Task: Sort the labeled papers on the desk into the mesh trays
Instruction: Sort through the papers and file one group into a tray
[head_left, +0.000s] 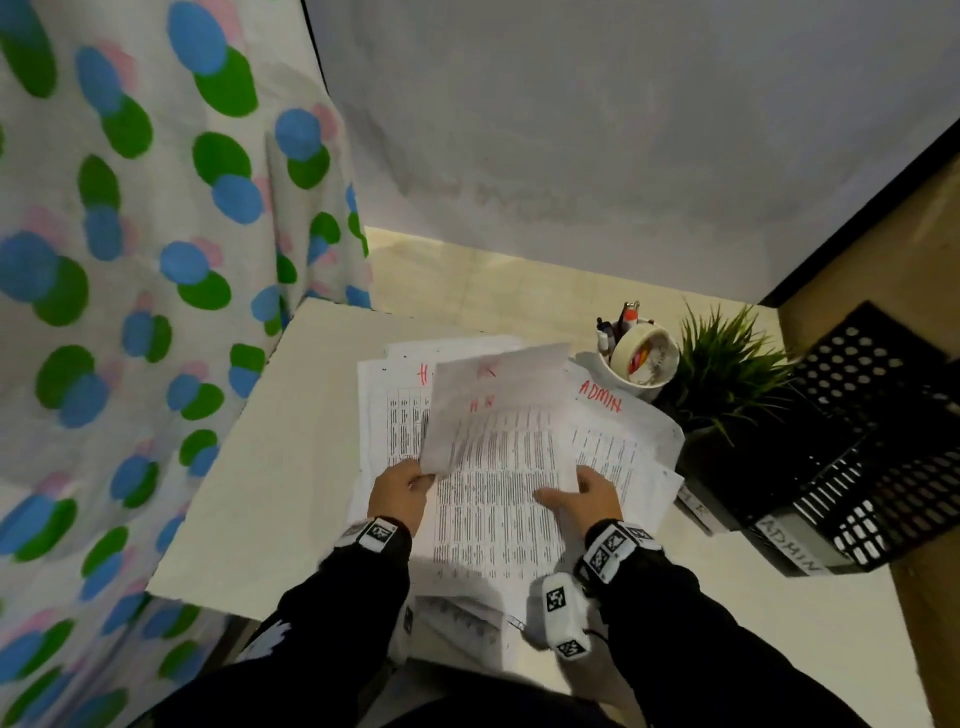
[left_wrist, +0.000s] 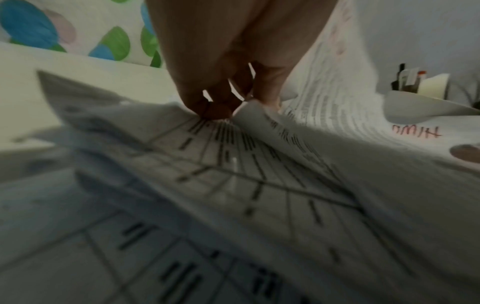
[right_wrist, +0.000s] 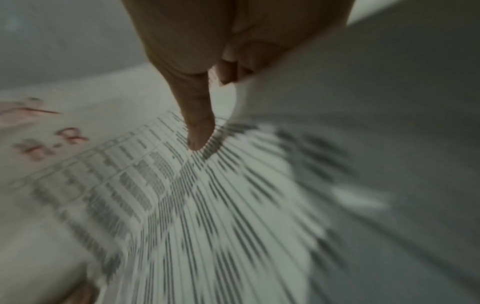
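A loose pile of printed papers (head_left: 395, 415) lies on the white desk (head_left: 291, 441). My left hand (head_left: 421, 480) pinches the lower left corner of a lifted, curling sheet (head_left: 493, 384), with red letters showing through its back. In the left wrist view the fingertips (left_wrist: 221, 109) close on that corner. My right hand (head_left: 563, 493) grips the right edge of the sheet beneath (head_left: 498, 493), marked "H R" in red, thumb (right_wrist: 198, 127) on top and fingers underneath. A sheet marked "ADMIN" (head_left: 600, 400) lies further right. Black mesh trays (head_left: 857, 441) stand at the right, tagged "ADMIN" (head_left: 789, 545) and "H R" (head_left: 693, 506).
A white cup (head_left: 641, 358) with pens and a tape roll stands behind the papers, beside a green potted plant (head_left: 727, 364). A dotted curtain (head_left: 130, 260) hangs along the desk's left side. A grey wall is behind. A brown surface (head_left: 924, 597) runs under the trays.
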